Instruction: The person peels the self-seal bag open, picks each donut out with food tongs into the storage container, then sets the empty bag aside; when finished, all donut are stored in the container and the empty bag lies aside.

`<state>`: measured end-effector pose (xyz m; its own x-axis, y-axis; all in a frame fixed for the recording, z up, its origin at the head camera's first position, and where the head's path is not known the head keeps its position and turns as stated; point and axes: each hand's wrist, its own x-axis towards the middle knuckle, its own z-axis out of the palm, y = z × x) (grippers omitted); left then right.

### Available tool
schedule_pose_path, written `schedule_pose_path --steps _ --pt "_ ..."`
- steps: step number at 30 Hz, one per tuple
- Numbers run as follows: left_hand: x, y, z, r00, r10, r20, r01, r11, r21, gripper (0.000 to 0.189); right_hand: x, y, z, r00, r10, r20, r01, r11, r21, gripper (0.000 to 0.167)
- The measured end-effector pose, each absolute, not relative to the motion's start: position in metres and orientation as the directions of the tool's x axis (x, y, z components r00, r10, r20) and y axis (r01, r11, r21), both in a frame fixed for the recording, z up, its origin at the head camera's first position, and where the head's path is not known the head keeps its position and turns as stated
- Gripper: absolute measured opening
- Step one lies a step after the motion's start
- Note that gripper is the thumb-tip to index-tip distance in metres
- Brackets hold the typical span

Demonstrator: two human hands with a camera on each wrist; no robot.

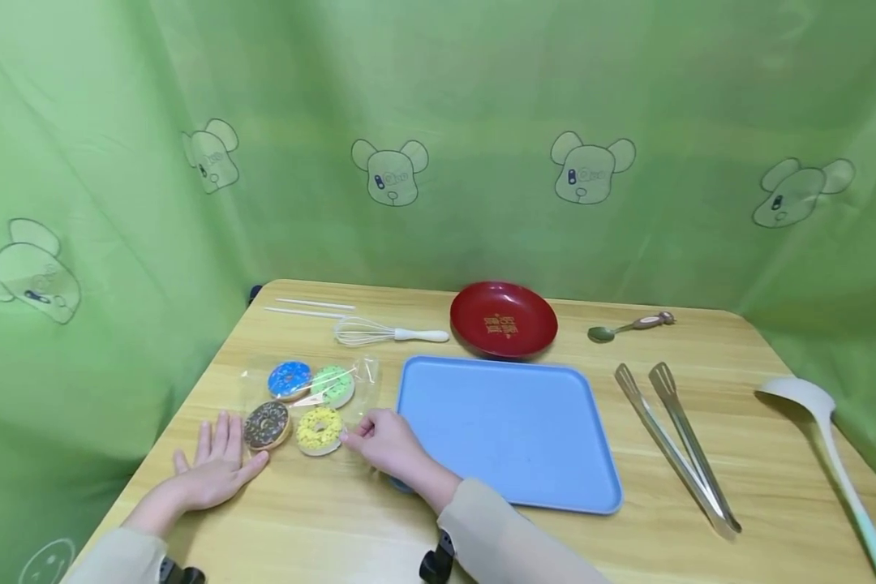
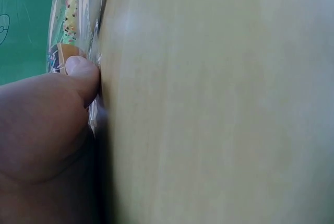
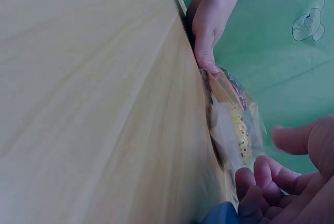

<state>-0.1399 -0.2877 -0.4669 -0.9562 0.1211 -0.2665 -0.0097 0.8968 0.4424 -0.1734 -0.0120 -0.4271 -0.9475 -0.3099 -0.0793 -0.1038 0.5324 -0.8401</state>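
Observation:
A clear plastic bag (image 1: 368, 375) lies at the left of the table with several doughnuts in it. They are a blue doughnut (image 1: 289, 380), a green doughnut (image 1: 333, 384), a chocolate-brown doughnut (image 1: 266, 425) and a yellow doughnut (image 1: 319, 431). My left hand (image 1: 215, 473) lies flat with spread fingers at the bag's near left edge, its thumb beside the brown doughnut. At the bag's near right corner, my right hand (image 1: 388, 442) pinches the film between thumb and fingers, next to the yellow doughnut. In the right wrist view the film (image 3: 255, 125) reaches towards those fingertips.
Right of the bag lies a blue tray (image 1: 504, 430). Behind are a red plate (image 1: 504, 319), a whisk (image 1: 390, 332) and white chopsticks (image 1: 310, 308). Further right lie a spoon (image 1: 631, 326), metal tongs (image 1: 679, 446) and a ladle (image 1: 821, 430). A green curtain (image 1: 482, 97) surrounds the table.

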Motion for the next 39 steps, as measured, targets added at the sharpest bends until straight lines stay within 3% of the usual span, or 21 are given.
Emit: schedule_pose_path --steps 8,15,30,39 --pt "-0.142 -0.289 -0.469 -0.961 0.112 -0.254 -0.011 0.899 0.438 0.097 -0.18 -0.011 -0.432 -0.953 -0.302 -0.031 -0.14 0.526 -0.839 0.012" --pt "-0.142 -0.286 -0.462 -0.958 0.12 -0.261 -0.009 0.895 0.446 0.097 -0.181 0.002 -0.432 -0.95 -0.31 -0.029 -0.122 0.455 -0.882 0.016" --pt "-0.141 -0.283 -0.46 -0.956 0.102 -0.274 -0.023 0.909 0.416 0.097 -0.18 0.031 -0.435 -0.943 -0.319 -0.099 -0.031 0.377 -0.926 0.016" --pt "-0.144 -0.29 -0.477 -0.968 0.104 -0.229 -0.006 0.901 0.433 0.104 -0.193 0.033 -0.425 -0.927 -0.345 -0.15 0.009 0.378 -0.926 0.012"
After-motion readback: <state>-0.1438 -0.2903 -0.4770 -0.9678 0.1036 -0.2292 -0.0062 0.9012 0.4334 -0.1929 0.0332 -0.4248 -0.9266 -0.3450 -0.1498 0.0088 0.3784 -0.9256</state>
